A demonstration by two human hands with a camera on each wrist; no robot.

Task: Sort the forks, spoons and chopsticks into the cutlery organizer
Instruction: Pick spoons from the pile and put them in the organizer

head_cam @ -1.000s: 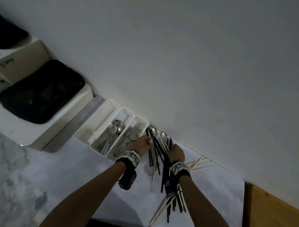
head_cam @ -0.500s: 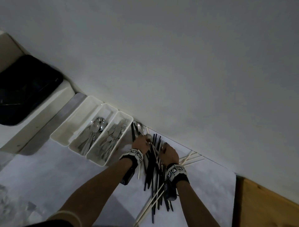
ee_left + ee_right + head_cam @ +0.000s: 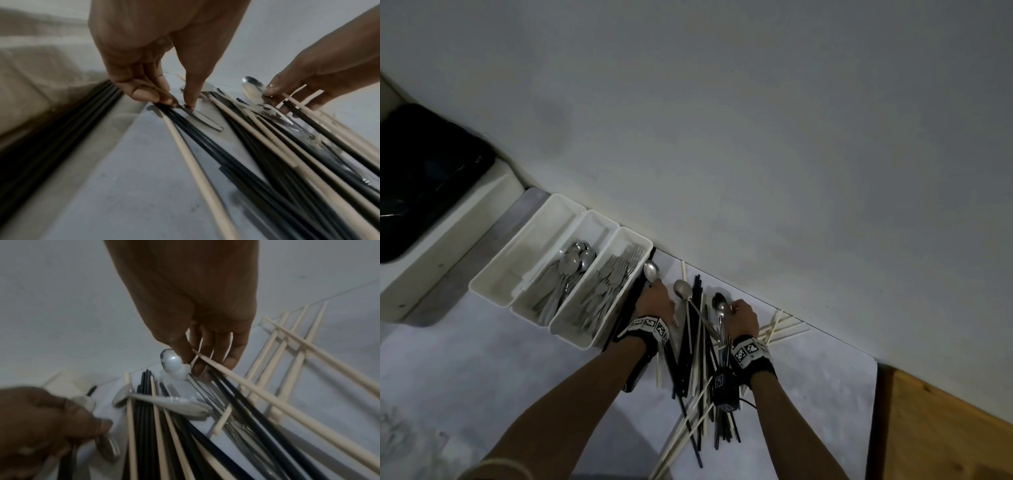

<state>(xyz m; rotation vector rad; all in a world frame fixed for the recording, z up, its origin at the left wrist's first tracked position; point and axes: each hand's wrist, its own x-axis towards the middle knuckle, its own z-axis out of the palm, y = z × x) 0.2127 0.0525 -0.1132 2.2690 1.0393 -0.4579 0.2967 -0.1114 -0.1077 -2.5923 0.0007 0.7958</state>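
The white cutlery organizer [image 3: 589, 343] stands by the wall: left compartment bare, spoons [image 3: 571, 263] in the middle, forks [image 3: 613, 277] on the right. Just right of it, my left hand [image 3: 655, 291] pinches the handle of a spoon [image 3: 651, 270], thumb and fingers closed on it in the left wrist view [image 3: 179, 104]. My right hand [image 3: 736, 310] pinches the neck of a second spoon [image 3: 719, 305], its bowl [image 3: 172, 363] beside the fingertips [image 3: 186, 356]. A third spoon [image 3: 683, 289] lies between the hands on a pile of black and cream chopsticks [image 3: 698, 363].
More cream chopsticks [image 3: 780, 329] lie crossed against the wall right of my right hand. The pale marbled counter [image 3: 482, 377] ends at a wooden surface [image 3: 945, 428] on the right. A black item on a white box [image 3: 424, 178] sits left of the organizer.
Both hands worked through the chopstick pile and now each pinches a spoon. The right hand's spoon has come into sight at its fingertips. The head view shifted slightly.
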